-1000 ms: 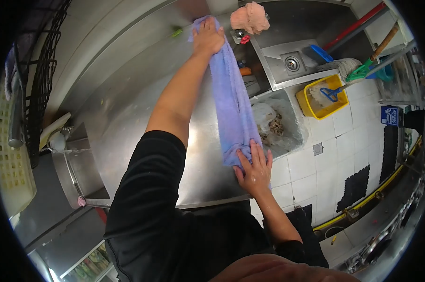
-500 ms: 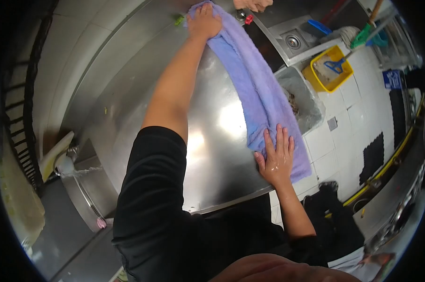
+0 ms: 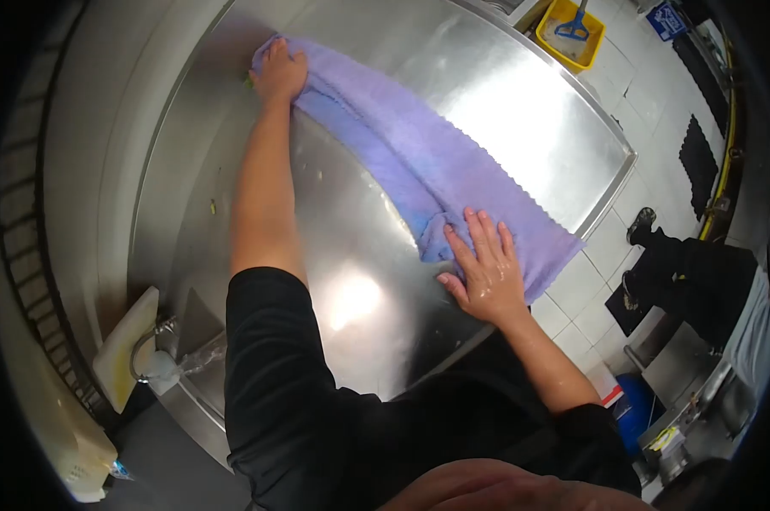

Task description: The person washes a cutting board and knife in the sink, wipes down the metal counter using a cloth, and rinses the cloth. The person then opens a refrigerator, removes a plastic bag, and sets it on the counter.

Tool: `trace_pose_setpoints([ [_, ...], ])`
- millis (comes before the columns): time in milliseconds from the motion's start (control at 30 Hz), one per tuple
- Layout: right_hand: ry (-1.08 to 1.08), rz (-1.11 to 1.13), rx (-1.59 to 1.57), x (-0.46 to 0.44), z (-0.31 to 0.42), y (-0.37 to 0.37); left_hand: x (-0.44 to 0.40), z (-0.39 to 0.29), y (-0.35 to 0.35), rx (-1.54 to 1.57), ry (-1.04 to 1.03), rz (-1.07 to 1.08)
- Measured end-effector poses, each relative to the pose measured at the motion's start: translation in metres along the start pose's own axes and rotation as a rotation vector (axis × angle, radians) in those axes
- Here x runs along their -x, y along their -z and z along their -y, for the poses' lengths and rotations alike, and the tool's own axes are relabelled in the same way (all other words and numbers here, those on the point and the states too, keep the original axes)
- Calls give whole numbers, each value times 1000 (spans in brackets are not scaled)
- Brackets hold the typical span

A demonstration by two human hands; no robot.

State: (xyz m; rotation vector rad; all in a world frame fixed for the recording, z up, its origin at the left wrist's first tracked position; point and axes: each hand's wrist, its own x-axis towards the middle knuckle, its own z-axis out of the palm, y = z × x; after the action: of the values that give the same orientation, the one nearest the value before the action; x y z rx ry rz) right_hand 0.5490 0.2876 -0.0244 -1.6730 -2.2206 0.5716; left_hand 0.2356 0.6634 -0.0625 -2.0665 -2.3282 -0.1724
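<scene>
A long purple towel (image 3: 419,119) lies folded and bunched across a shiny steel counter (image 3: 538,111), running from the upper left to the near edge, where its end hangs over. My left hand (image 3: 280,75) presses flat on the far end of the towel. Near the other end, my right hand (image 3: 491,281), wet on its back, rests palm down with its fingers spread on the cloth. A green scrap (image 3: 249,82) sits beside the towel by my left hand, and a small scrap (image 3: 213,207) lies on the steel further left.
At the lower left, water runs from a curved faucet (image 3: 138,353) beside a pale board (image 3: 123,345). A yellow bucket (image 3: 595,47) with a blue-handled tool stands on the tiled floor (image 3: 610,247) at the upper right. A person in dark trousers (image 3: 700,277) is at the right.
Both hands have moved left over the counter with the towel, baring steel on its right. The green scrap has shifted left too. The view has turned, so the basin at the right is mostly out of sight.
</scene>
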Motion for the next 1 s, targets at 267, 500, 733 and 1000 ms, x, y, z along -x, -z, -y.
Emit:
trace_pose_setpoints([
  [267, 108, 25, -85, 19, 26, -24, 43, 56, 8, -4, 154, 54],
  [500, 12, -133, 78, 26, 29, -42, 71, 42, 38, 107, 201, -10],
  [733, -13, -144, 234, 28, 35, -52, 86, 43, 62, 118, 119, 61],
  [1000, -85, -123, 343, 41, 59, -68, 82, 48, 56, 201, 39, -5],
])
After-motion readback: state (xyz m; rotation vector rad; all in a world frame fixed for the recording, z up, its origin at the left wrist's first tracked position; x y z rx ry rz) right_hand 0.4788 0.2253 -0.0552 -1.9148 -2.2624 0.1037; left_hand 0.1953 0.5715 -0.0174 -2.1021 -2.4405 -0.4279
